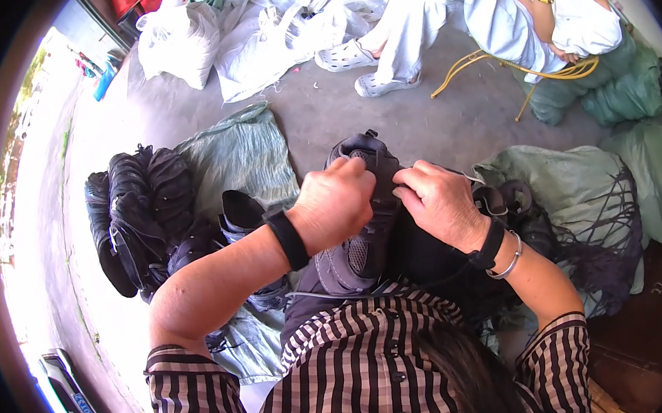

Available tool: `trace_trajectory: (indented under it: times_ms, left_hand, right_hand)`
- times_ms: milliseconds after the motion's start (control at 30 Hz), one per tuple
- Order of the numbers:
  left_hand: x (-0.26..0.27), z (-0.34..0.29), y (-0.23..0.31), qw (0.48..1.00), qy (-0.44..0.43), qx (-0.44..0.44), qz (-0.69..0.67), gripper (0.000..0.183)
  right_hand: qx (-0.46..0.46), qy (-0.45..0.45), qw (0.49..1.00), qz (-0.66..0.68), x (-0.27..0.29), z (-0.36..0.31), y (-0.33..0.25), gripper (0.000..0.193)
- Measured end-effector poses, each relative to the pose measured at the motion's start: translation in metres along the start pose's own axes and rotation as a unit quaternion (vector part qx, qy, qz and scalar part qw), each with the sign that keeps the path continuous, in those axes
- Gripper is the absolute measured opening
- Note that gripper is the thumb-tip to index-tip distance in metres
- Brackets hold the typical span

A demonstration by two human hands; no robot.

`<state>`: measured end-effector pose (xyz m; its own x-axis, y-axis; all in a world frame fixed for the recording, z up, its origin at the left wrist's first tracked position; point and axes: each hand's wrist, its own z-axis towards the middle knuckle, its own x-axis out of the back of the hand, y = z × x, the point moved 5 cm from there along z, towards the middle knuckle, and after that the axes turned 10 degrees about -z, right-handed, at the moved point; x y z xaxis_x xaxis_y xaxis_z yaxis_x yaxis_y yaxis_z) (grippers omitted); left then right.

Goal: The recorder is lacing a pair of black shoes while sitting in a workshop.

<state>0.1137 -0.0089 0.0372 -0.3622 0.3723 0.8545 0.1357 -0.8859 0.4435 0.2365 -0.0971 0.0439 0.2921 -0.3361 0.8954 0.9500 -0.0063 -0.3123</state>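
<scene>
A dark grey shoe (342, 271) with mesh panels rests on my lap, its toe toward me and its collar away. My left hand (336, 206) is closed in a fist over the shoe's upper; whatever it grips is hidden. Just right of the shoe, my right hand (440, 203) pinches with thumb and forefinger, and what lies between them is too small to make out. A thin pale cord (306, 294) runs out by the shoe's toe. Both wrists wear black bands.
Dark shoes (147, 212) are stacked at my left on a green woven sheet (246, 147). More dark shoes (523, 212) and a pale green sack (567, 175) with dark strings lie right. Ahead sits a person (441, 22) beside a yellow cord (482, 56); a white bag (181, 40) stands far left.
</scene>
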Motion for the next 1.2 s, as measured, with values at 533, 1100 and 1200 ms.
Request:
trace_trajectory:
  times_ms: [533, 1100, 1200]
  left_hand:
    - [0.009, -0.084, -0.048, 0.926, 0.137, 0.239, -0.259, 0.005]
    - [-0.021, -0.098, -0.017, 0.886, 0.027, 0.207, -0.414, 0.006]
    - [-0.025, -0.099, -0.018, 0.882, 0.022, 0.215, -0.419, 0.008]
  right_hand:
    - [0.197, -0.011, 0.967, -0.162, -0.023, 0.006, -0.034, 0.016]
    - [-0.322, -0.300, 0.665, 0.604, -0.038, 0.015, -0.001, 0.012]
    - [-0.262, -0.161, 0.858, 0.410, -0.016, 0.026, 0.008, 0.013]
